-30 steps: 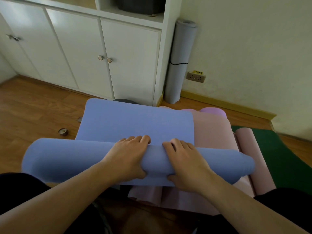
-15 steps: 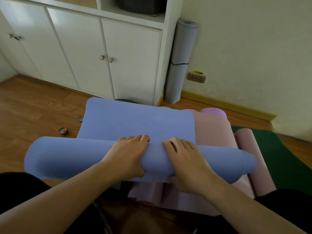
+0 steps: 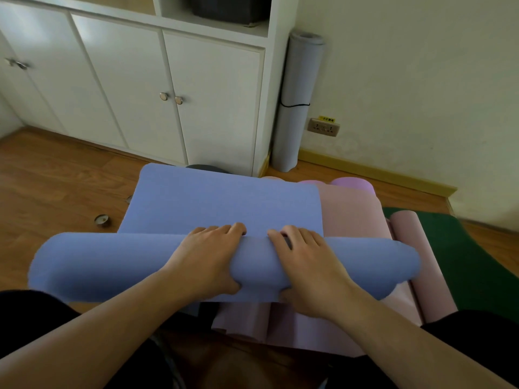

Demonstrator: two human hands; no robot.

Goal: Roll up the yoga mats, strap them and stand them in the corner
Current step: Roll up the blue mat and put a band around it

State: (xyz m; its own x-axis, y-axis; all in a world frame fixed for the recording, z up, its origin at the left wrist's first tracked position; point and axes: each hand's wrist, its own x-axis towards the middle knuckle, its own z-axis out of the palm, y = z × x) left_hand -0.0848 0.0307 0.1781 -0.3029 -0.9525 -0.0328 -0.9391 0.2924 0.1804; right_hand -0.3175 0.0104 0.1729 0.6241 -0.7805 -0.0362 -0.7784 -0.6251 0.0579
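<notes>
A: Where's the blue mat [image 3: 224, 209]?
B: Centre frame, half rolled; the roll lies crosswise, its flat part running toward the cabinet [image 3: 134, 88].
A: The hands?
B: Left hand [image 3: 206, 258] and right hand [image 3: 306, 265] both curl over the roll, thumbs under, gripping it.
A: Anything hidden?
B: Pink mats [image 3: 354, 209] mostly covered beneath; the green mat [image 3: 463, 248] is cut off at right. A grey mat [image 3: 297, 102] stands strapped, upper right of centre.

A white cabinet [image 3: 146, 88] stands beyond the fingers, a wall socket [image 3: 323, 127] to their far right, a tealight [image 3: 101, 220] on the wooden floor [image 3: 56, 186] to their left.
</notes>
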